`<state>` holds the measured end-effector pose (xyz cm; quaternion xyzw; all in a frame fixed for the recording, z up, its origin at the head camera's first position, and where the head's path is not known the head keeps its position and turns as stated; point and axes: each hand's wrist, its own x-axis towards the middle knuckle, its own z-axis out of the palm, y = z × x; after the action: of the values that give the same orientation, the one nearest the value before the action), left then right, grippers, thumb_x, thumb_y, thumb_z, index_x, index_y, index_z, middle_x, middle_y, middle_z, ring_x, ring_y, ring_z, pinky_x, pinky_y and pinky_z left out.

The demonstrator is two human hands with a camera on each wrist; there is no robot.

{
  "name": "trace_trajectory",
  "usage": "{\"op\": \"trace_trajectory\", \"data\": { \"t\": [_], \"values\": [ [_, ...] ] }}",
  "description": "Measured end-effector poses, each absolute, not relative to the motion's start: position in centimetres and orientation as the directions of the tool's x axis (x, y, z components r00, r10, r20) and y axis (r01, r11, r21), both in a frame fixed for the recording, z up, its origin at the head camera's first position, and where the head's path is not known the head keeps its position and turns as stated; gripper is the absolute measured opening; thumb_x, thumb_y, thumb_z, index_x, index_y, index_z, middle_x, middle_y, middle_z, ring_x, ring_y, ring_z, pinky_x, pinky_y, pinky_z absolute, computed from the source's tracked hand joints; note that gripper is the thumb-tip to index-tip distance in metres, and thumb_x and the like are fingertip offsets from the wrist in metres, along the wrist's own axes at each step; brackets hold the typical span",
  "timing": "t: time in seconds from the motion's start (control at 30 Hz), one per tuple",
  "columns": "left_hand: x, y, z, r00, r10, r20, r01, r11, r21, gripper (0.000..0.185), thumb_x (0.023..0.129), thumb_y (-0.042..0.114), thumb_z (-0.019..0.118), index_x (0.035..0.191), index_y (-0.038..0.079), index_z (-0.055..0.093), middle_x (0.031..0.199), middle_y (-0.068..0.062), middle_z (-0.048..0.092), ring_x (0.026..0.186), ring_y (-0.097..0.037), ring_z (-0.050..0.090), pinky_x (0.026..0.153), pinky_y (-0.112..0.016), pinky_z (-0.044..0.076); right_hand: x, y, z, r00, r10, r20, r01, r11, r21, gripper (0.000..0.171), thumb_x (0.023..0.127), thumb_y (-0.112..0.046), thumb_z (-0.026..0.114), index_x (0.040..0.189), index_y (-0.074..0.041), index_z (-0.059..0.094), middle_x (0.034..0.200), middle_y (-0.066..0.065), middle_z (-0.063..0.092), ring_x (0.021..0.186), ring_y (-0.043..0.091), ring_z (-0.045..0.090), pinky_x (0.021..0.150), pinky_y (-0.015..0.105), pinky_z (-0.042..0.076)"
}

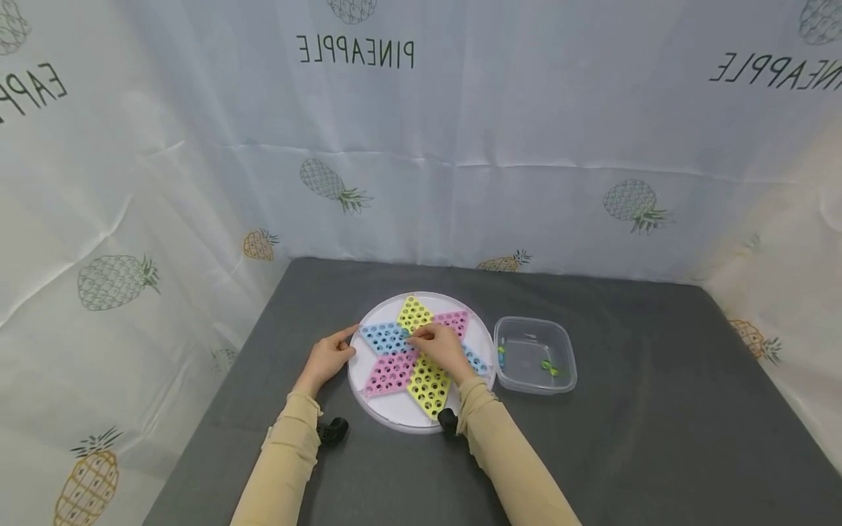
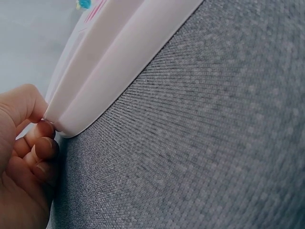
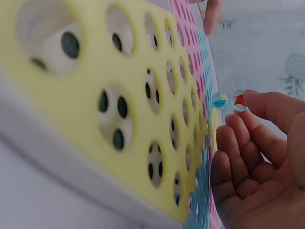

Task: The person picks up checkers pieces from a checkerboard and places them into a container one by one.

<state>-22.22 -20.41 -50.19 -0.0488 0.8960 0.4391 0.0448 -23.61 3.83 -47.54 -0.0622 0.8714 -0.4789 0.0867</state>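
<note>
Red marble (image 3: 240,100) at R fingertips (image 3: 248,95).

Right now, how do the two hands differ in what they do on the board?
The left hand grips the white rim of the board, thumb on top, fingers under the edge; the right hand hovers over the board's coloured star. The left hand holds no marble; the right hand pinches a clear marble with red inside at its fingertips. Both wear beige sleeves.
</note>
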Motion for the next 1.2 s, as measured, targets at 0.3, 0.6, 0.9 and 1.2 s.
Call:
{"op": "trace_trajectory", "data": {
  "t": [0.3,0.6,0.9,1.2],
  "values": [
    [-22.3,-20.2,-50.3,-0.989,-0.069,-0.130,-0.144,0.614,0.776,0.051,0.084,0.013,0.056,0.134,0.014,0.052,0.071,-0.003,0.048,0.062,-0.014,0.041,0.058,-0.027,0.034,-23.5,5.1,-46.5,-0.982,-0.184,-0.036,-0.077,0.569,-0.819,0.022,0.085,-0.029,0.065,0.097,-0.011,0.070,0.092,0.004,0.069,0.083,0.014,0.062,0.075,0.030,0.049],
    [-22.4,-20.2,-50.3,-0.990,-0.069,-0.127,-0.142,0.623,0.769,0.051,0.084,0.013,0.055,0.134,0.014,0.052,0.072,-0.003,0.047,0.062,-0.014,0.041,0.058,-0.028,0.034,-23.6,5.8,-46.4,-0.983,-0.181,-0.034,-0.073,0.551,-0.831,0.021,0.083,-0.031,0.067,0.095,-0.014,0.069,0.091,0.001,0.069,0.082,0.012,0.063,0.076,0.028,0.051],
    [-22.4,-20.1,-50.3,-0.988,-0.074,-0.138,-0.155,0.617,0.772,0.050,0.085,0.013,0.056,0.135,0.015,0.051,0.073,-0.003,0.048,0.064,-0.014,0.042,0.059,-0.028,0.034,-23.1,6.8,-45.8,-0.984,-0.179,-0.005,-0.093,0.533,-0.841,0.020,0.081,-0.028,0.070,0.095,-0.014,0.069,0.092,0.001,0.070,0.083,0.011,0.064,0.076,0.027,0.051],
    [-22.5,-20.2,-50.5,-0.987,-0.075,-0.139,-0.155,0.623,0.766,0.050,0.085,0.013,0.055,0.135,0.015,0.051,0.074,-0.004,0.048,0.064,-0.014,0.043,0.058,-0.026,0.035,-22.7,8.5,-45.4,-0.988,-0.150,0.033,-0.105,0.497,-0.861,0.019,0.081,-0.026,0.070,0.095,-0.013,0.069,0.091,0.003,0.070,0.080,0.012,0.063,0.070,0.025,0.051]
  ]
}}
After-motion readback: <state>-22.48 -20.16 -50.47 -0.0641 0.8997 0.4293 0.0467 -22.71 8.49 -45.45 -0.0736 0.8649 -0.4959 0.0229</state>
